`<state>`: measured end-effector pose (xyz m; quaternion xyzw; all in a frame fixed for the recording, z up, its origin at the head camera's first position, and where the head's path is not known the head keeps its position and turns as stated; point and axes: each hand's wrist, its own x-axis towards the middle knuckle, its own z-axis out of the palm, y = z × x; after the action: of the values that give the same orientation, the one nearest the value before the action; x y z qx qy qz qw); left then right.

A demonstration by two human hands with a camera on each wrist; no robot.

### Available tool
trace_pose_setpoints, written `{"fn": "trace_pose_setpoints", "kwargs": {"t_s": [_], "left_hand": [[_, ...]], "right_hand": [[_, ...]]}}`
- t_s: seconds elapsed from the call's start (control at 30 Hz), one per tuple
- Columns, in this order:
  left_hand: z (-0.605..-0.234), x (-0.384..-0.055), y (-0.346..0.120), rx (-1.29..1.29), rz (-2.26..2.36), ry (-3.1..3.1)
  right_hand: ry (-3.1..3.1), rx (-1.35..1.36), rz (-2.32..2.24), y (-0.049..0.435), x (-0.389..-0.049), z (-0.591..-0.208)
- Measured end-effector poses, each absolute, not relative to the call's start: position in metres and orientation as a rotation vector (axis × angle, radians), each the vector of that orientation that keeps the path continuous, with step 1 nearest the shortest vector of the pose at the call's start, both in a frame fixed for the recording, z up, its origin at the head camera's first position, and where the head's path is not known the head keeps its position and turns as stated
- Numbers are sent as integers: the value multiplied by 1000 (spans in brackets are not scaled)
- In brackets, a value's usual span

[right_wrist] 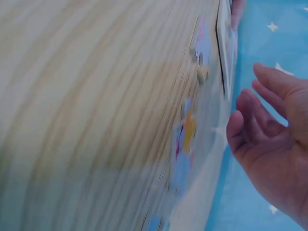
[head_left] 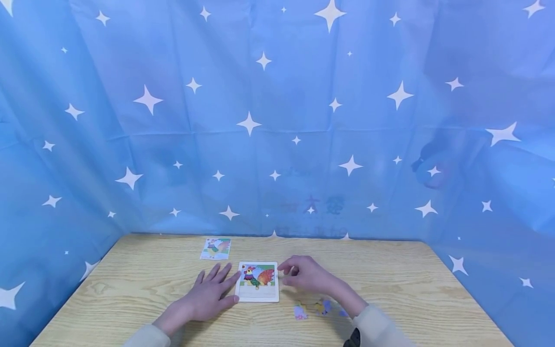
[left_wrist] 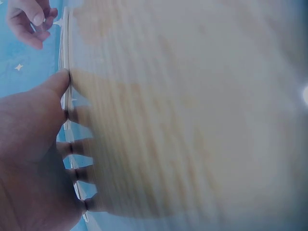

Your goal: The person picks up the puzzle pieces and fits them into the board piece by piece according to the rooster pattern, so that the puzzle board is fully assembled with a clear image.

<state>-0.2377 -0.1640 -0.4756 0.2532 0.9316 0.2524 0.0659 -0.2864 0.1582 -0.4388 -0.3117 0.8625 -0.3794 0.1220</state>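
A white-framed jigsaw puzzle lies on the wooden table, its upper part showing a colourful rooster and its lower strip bare. Flat beside its left edge is my left hand, fingers spread, the index finger and thumb at the frame. My right hand hovers by the frame's right edge with loosely bent fingers; the right wrist view shows nothing in that hand. Loose puzzle pieces lie below it: a pale lilac one, a yellow and purple group, and a bluish one partly hidden by the right forearm.
A rooster picture card lies on the table behind the left hand. A blue curtain with white stars hangs along the table's back and both sides.
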Motion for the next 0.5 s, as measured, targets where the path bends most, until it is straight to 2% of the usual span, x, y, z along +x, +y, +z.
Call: {"fn": "trace_pose_setpoints", "kwargs": {"t_s": [0.5], "left_hand": [[-475, -236, -164, 789, 770, 2806]], "right_hand": [[2495, -855, -1107, 203, -266, -438]]}}
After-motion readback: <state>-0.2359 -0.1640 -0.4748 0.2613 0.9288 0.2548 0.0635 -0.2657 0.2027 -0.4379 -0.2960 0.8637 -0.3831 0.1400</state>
